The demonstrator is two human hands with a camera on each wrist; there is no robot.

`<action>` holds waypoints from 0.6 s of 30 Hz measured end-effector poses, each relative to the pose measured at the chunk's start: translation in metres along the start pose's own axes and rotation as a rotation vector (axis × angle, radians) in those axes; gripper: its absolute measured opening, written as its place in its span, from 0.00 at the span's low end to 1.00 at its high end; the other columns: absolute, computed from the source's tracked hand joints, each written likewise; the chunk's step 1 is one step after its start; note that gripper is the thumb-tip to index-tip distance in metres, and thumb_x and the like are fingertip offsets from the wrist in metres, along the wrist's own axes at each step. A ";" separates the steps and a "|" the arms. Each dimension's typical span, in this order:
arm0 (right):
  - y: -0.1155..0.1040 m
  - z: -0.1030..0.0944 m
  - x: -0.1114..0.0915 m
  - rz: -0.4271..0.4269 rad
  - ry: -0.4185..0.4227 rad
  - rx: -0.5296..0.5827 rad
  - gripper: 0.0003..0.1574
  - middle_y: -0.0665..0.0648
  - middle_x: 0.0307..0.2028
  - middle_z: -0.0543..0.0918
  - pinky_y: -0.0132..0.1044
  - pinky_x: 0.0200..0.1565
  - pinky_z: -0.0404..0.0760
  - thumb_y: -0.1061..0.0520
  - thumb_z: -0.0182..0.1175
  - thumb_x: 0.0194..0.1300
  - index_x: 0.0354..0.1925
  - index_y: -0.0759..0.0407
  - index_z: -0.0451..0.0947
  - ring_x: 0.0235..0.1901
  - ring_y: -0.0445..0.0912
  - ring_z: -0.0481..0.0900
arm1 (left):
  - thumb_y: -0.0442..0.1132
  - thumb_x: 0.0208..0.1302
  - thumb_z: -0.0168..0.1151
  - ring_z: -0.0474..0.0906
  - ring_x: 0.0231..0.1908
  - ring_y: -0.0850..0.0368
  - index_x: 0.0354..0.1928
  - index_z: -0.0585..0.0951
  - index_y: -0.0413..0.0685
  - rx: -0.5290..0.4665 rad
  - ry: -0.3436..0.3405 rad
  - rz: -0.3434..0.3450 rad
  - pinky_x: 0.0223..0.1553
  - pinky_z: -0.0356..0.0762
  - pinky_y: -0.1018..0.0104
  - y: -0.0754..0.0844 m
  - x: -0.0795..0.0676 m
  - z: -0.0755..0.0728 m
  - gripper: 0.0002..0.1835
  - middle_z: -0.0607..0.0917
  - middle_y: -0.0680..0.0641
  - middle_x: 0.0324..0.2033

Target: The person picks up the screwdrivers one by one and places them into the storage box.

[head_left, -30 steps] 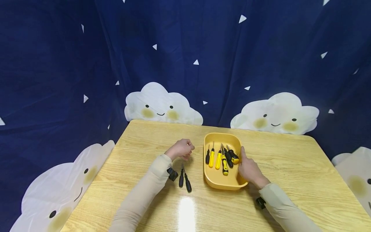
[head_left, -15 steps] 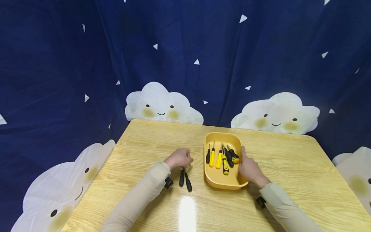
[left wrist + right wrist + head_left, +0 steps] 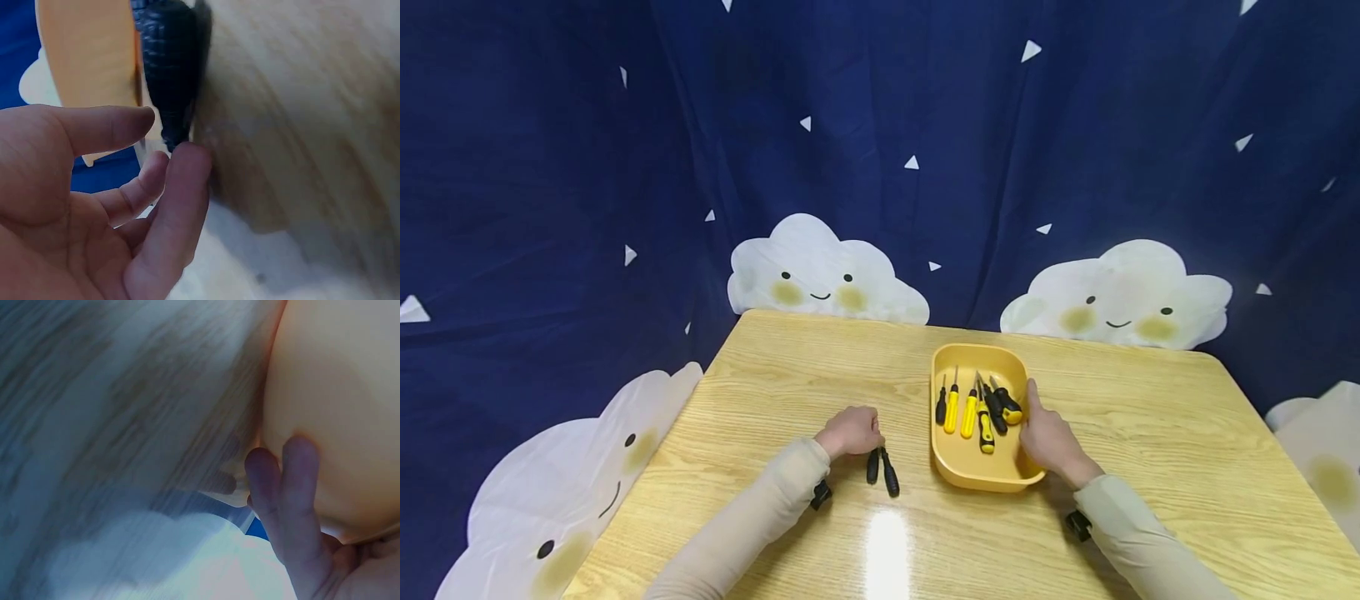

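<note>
My left hand [image 3: 852,431] reaches down to two screwdrivers with black handles lying on the table left of a yellow plastic bin [image 3: 958,468]. In the left wrist view, thumb and forefinger stand apart on either side of the narrow neck of one black screwdriver [image 3: 170,56], fingertips right at it. In the head view, the shafts of the left screwdriver [image 3: 872,467] and the right screwdriver [image 3: 891,477] are partly hidden by the hand. My right hand [image 3: 1051,440] holds the bin's right wall at the rim. Fingers [image 3: 300,481] lie against its outer side in the right wrist view.
Inside the bin lie several screwdrivers, among them a yellow one [image 3: 952,412], a small black one [image 3: 941,408] and a stubby black-and-yellow one [image 3: 1009,408]. The wooden table [image 3: 1120,400] backs onto a dark blue curtain [image 3: 865,100] with clouds.
My left hand has come down and nearer, from beyond the two black screwdrivers to their necks. My right hand and the bin have stayed in place.
</note>
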State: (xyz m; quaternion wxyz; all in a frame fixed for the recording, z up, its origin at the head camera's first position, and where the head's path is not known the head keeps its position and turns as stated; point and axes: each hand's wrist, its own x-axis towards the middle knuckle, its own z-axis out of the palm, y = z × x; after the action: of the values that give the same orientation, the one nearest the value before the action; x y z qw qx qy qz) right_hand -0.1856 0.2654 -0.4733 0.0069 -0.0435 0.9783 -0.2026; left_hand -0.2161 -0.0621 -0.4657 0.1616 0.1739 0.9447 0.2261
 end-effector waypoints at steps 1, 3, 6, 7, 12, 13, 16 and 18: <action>0.000 0.000 0.000 0.001 0.000 -0.002 0.46 0.69 0.21 0.76 0.45 0.20 0.72 0.64 0.43 0.63 0.71 0.71 0.31 0.16 0.51 0.72 | 0.38 0.58 0.60 0.65 0.17 0.60 0.25 0.72 0.49 0.010 0.002 -0.001 0.19 0.62 0.68 0.000 0.000 0.001 0.07 0.72 0.53 0.19; 0.000 0.000 0.000 0.000 0.004 -0.008 0.46 0.71 0.23 0.77 0.46 0.21 0.73 0.64 0.43 0.63 0.71 0.71 0.31 0.17 0.51 0.73 | 0.37 0.57 0.59 0.65 0.18 0.59 0.26 0.71 0.49 0.011 0.008 0.003 0.20 0.61 0.68 -0.002 -0.001 0.002 0.07 0.71 0.52 0.19; 0.000 0.001 0.000 0.003 0.005 -0.007 0.46 0.72 0.24 0.77 0.46 0.21 0.73 0.64 0.42 0.63 0.71 0.71 0.31 0.18 0.52 0.73 | 0.36 0.56 0.58 0.65 0.18 0.58 0.25 0.70 0.49 0.012 0.015 0.008 0.19 0.62 0.67 -0.003 -0.002 0.003 0.07 0.71 0.52 0.19; 0.001 0.001 0.000 0.006 0.006 -0.005 0.46 0.72 0.24 0.77 0.46 0.21 0.73 0.64 0.42 0.63 0.71 0.71 0.31 0.18 0.51 0.73 | 0.37 0.56 0.58 0.66 0.17 0.58 0.25 0.70 0.49 0.011 0.015 0.007 0.19 0.63 0.67 -0.003 -0.002 0.002 0.07 0.71 0.52 0.19; 0.000 0.000 0.000 0.012 -0.006 0.002 0.46 0.67 0.20 0.75 0.43 0.19 0.70 0.65 0.43 0.63 0.71 0.71 0.30 0.16 0.50 0.71 | 0.38 0.57 0.60 0.68 0.18 0.58 0.24 0.71 0.50 0.051 0.027 -0.004 0.19 0.64 0.66 -0.003 -0.001 0.003 0.08 0.73 0.52 0.19; 0.000 0.000 0.000 0.012 -0.007 0.002 0.46 0.66 0.19 0.74 0.42 0.19 0.70 0.65 0.43 0.62 0.71 0.71 0.30 0.15 0.50 0.70 | 0.38 0.57 0.60 0.68 0.18 0.58 0.24 0.71 0.50 0.069 0.034 -0.003 0.20 0.64 0.66 -0.003 -0.001 0.003 0.08 0.73 0.53 0.19; -0.001 0.000 -0.001 0.011 -0.009 0.003 0.47 0.63 0.17 0.73 0.41 0.18 0.69 0.65 0.43 0.63 0.71 0.71 0.30 0.15 0.50 0.70 | 0.35 0.54 0.60 0.68 0.19 0.58 0.23 0.72 0.50 0.119 0.059 -0.003 0.19 0.65 0.66 -0.002 0.000 0.002 0.07 0.73 0.53 0.19; -0.001 0.000 -0.001 0.012 -0.009 0.005 0.47 0.63 0.17 0.73 0.41 0.18 0.68 0.65 0.43 0.63 0.71 0.71 0.29 0.15 0.49 0.69 | 0.33 0.52 0.60 0.68 0.19 0.58 0.24 0.73 0.49 0.137 0.068 -0.006 0.19 0.66 0.65 -0.002 0.000 0.002 0.06 0.73 0.53 0.19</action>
State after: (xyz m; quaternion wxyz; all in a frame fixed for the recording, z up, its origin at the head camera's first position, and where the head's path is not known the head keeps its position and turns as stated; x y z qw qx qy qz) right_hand -0.1848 0.2649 -0.4725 0.0127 -0.0387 0.9780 -0.2048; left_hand -0.2159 -0.0633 -0.4679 0.1178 0.1738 0.9635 0.1660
